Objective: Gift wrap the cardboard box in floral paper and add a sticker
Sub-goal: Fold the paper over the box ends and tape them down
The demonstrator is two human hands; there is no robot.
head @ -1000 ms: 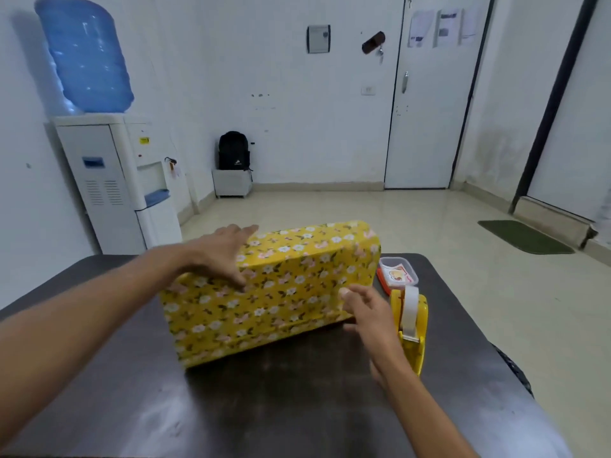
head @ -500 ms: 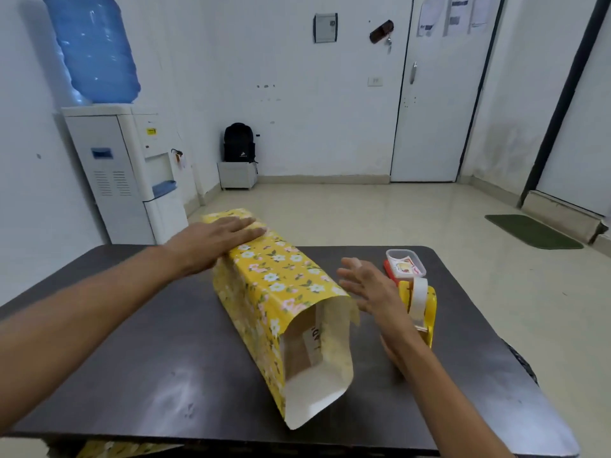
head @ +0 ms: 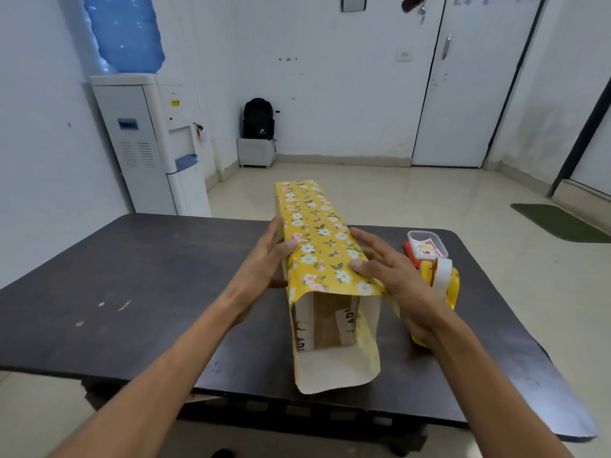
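The left hand (head: 264, 259) reaches forward and lies flat on the left side of the wrapped box (head: 317, 239), fingers straight. The right hand (head: 393, 279) rests on the box's right top edge, fingers spread wide.

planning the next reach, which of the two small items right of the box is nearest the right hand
The yellow tape dispenser, just behind the right hand; the clear sticker tub with the red base sits farther back.

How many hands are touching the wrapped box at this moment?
2. The left hand lies flat against the left side of the wrapped box; the right hand rests on its top right edge, near the open end.
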